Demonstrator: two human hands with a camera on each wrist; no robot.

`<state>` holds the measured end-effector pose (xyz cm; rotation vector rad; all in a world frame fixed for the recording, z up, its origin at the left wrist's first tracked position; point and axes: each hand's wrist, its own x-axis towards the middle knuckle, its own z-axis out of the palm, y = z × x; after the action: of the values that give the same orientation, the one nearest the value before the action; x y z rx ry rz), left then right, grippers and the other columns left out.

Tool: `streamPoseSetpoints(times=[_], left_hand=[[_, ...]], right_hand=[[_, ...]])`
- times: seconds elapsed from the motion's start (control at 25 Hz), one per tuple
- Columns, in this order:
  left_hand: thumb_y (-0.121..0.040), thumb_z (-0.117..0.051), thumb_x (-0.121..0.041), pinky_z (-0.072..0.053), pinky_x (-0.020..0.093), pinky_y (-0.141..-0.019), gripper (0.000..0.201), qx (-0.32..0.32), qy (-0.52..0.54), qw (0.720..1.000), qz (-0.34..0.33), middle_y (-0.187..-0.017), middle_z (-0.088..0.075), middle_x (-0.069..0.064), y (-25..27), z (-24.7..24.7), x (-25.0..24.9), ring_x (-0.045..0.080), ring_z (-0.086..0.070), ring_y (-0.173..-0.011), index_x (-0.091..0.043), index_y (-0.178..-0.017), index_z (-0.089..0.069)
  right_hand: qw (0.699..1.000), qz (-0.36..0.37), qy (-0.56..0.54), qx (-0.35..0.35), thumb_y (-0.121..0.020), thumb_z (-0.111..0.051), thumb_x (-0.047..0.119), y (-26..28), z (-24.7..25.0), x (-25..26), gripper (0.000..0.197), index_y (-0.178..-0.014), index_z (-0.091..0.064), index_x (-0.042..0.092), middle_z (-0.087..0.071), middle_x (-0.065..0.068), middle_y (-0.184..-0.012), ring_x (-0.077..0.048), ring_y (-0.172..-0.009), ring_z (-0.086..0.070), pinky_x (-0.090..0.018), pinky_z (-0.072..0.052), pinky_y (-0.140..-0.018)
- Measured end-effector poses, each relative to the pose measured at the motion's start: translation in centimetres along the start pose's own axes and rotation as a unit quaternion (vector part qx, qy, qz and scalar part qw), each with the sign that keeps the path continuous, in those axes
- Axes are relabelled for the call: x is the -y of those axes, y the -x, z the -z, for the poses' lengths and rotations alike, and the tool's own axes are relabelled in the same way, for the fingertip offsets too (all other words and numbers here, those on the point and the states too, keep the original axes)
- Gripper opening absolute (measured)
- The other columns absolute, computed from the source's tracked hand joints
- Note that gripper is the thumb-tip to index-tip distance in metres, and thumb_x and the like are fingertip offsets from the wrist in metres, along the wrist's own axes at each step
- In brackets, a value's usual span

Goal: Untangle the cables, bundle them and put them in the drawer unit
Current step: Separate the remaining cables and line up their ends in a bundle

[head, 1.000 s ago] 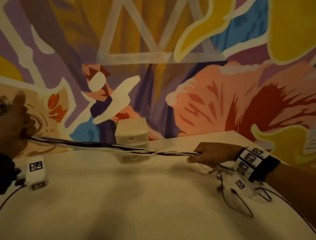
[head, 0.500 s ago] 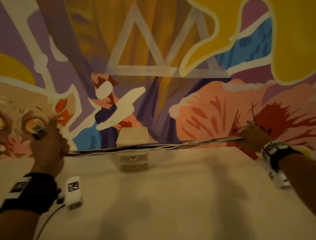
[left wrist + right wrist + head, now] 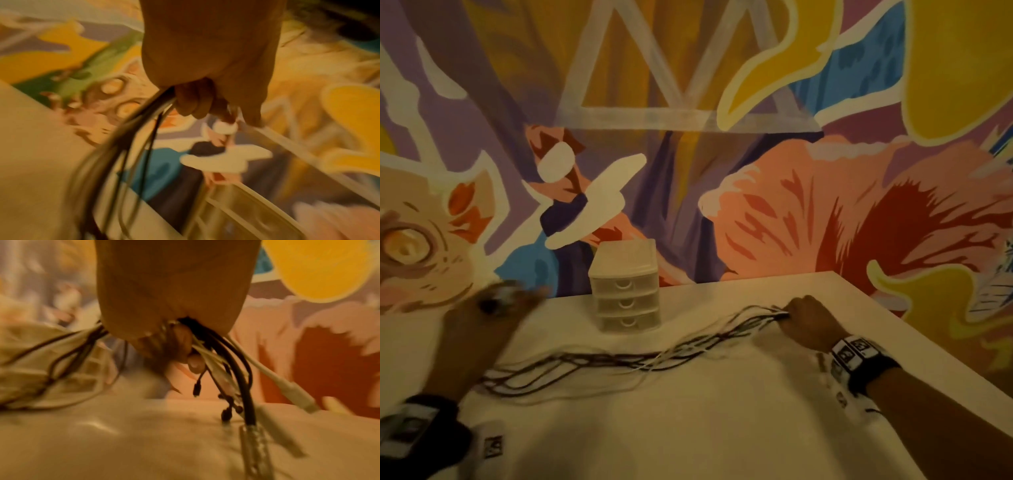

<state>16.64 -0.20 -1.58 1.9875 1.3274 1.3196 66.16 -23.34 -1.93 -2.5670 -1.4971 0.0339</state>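
Several black and white cables sag in a loose band across the white table between my two hands. My left hand, blurred by motion, grips one end of the cables at the left. My right hand grips the other end at the right, low over the table. In the right wrist view the plugs of the cables hang out past my curled fingers. The small white drawer unit, all drawers closed, stands at the back by the wall, behind the cables.
A painted mural wall runs right behind the table. The table's right edge slants toward me just past my right hand. Marker bands sit on both wrists.
Both hands have come down and nearer each other. The cables, stretched taut in the air before, now hang slack and lie across the table in front of the drawer unit.
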Motion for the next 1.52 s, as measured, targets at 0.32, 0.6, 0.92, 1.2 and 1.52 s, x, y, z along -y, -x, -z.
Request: streamPoseSetpoints(times=[0.32, 0.6, 0.92, 1.2, 1.52], left_hand=[[-0.063, -0.07, -0.094, -0.056, 0.039, -0.096, 0.084, 0.334, -0.162, 0.915, -0.156, -0.119, -0.077, -0.014, 7.9, -12.5, -14.1, 0.011, -0.069, -0.11, -0.049, -0.133, -0.06], [-0.094, -0.071, -0.061, -0.053, 0.03, -0.078, 0.038, 0.307, -0.273, 0.866, -0.286, -0.1, -0.079, -0.006, 4.3, -10.3, -12.3, 0.012, -0.067, -0.09, -0.031, -0.116, -0.08], [-0.08, -0.07, -0.081, -0.053, 0.027, -0.086, 0.06, 0.332, -0.212, 0.897, -0.199, -0.103, -0.072, -0.023, 5.1, -10.8, -11.8, 0.002, -0.063, -0.095, -0.037, -0.119, -0.076], [-0.082, -0.076, -0.066, -0.053, 0.024, -0.079, 0.047, 0.039, 0.241, 0.969, 0.032, -0.077, -0.079, -0.005, 2.8, -3.9, -12.6, 0.004, -0.072, -0.075, -0.019, -0.088, -0.08], [-0.093, -0.062, -0.072, -0.023, 0.026, -0.046, 0.049, 0.061, 0.408, 0.905, 0.109, -0.059, -0.033, -0.004, 4.5, -4.1, -15.3, 0.008, -0.025, -0.049, -0.026, -0.076, -0.069]], right_hand=[[0.99, 0.141, 0.003, -0.006, -0.1, -0.051, 0.043, 4.4, -0.4, 13.4, 0.029, -0.081, -0.055, 0.021, -0.066, -0.006, -0.095, -0.022, -0.088, -0.048, -0.034, -0.038, -0.074], [0.953, 0.291, -0.076, 0.038, -0.105, -0.05, 0.062, 3.9, 0.0, 6.9, 0.035, -0.082, -0.056, 0.037, -0.062, 0.01, -0.071, -0.008, -0.072, -0.059, -0.025, -0.044, -0.071], [0.96, 0.261, 0.09, 0.052, -0.111, -0.043, 0.051, 1.3, -2.1, 2.2, 0.023, -0.125, -0.049, 0.034, -0.071, -0.002, -0.095, -0.028, -0.083, -0.066, -0.039, -0.045, -0.08], [0.972, 0.102, 0.158, 0.139, -0.086, -0.078, 0.062, 0.4, 3.6, -0.2, 0.125, -0.168, 0.008, 0.023, -0.006, -0.006, -0.177, -0.034, -0.161, -0.018, -0.052, -0.022, -0.127], [0.893, 0.371, -0.245, 0.072, -0.082, -0.073, 0.076, 4.9, -3.2, 23.7, 0.065, -0.131, -0.065, 0.036, -0.073, 0.007, -0.129, -0.013, -0.116, -0.068, -0.035, -0.054, -0.103]])
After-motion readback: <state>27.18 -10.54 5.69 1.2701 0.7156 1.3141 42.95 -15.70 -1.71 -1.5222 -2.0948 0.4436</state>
